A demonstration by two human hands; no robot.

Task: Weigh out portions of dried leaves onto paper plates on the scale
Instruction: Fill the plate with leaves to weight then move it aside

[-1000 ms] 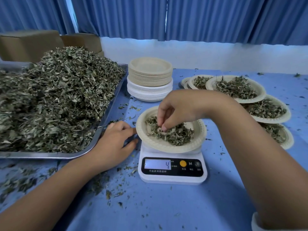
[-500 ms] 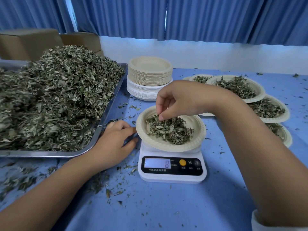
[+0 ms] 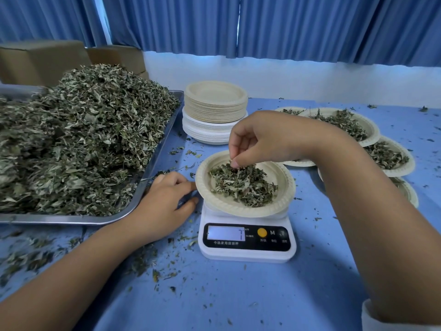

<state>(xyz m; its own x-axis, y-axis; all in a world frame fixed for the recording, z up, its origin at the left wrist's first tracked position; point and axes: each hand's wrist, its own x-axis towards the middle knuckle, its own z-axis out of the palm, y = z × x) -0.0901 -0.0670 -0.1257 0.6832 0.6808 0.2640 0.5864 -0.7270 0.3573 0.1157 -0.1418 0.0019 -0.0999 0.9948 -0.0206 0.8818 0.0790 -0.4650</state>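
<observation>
Head view, first speaker: What surface does the person work on?

Second speaker: A table under a blue cloth [image 3: 238,295], strewn with leaf crumbs, thickest at the near left. Behind it runs a white wall [image 3: 262,80], and pleated blue curtains [image 3: 286,27] hang above that. Brown cardboard boxes [image 3: 40,60] stand at the far left.

First speaker: And what stands on the cloth?

Second speaker: A metal tray [image 3: 152,161] on the left carries a tall heap [image 3: 78,139] of loose leaf. Just beyond its far corner is a stack of empty plates [image 3: 216,111], tan ones on white ones. Filled plates [image 3: 346,123] overlap in a row at the right, partly hidden by the right forearm.

First speaker: Where is the scale?

Second speaker: The scale [image 3: 247,240] sits in the middle, white with a dark front panel. Its display [image 3: 226,233] appears to read 7. A paper plate [image 3: 285,187] rests on it and holds the dried leaves [image 3: 243,185] in a low mound.

First speaker: What do the hands do?

Second speaker: The right hand [image 3: 265,137] hangs over the plate's far side, fingers curled, thumb and fingertips pinching a few of the dried leaves at the top of the mound. The left hand [image 3: 164,201] rests on the cloth between tray and scale, fingers relaxed. Its index fingertip touches the plate's left rim, and it grips nothing.
</observation>
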